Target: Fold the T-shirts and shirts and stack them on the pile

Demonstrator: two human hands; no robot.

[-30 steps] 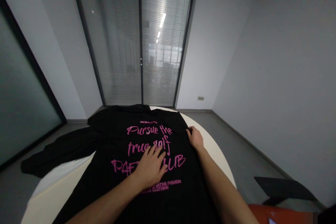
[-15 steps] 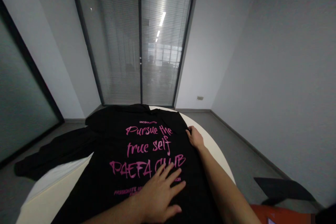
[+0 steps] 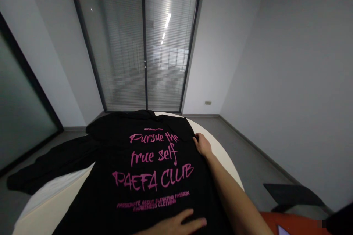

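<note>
A black long-sleeved shirt (image 3: 110, 158) with pink lettering lies spread over a round table (image 3: 74, 191). One sleeve stretches out to the left, past the table's edge. My left hand (image 3: 179, 226) rests on the lower part of the shirt, below the printing, with fingers apart; the frame's bottom edge cuts part of it off. At the shirt's right side, below the shoulder, my right hand (image 3: 202, 144) has its fingers curled onto the fabric edge. The right sleeve is hard to make out against the black body.
Something white (image 3: 56, 187) lies on the table under the left sleeve. To the lower right are a red-orange surface (image 3: 298, 224) and a dark flat-topped object (image 3: 292, 194). A glass partition with blinds (image 3: 124, 51) stands beyond the table, and a wall (image 3: 289, 80) rises at right.
My left hand has slid down the shirt toward the bottom edge, uncovering the lower lettering. My right hand stays at the shirt's right edge. The view has shifted slightly.
</note>
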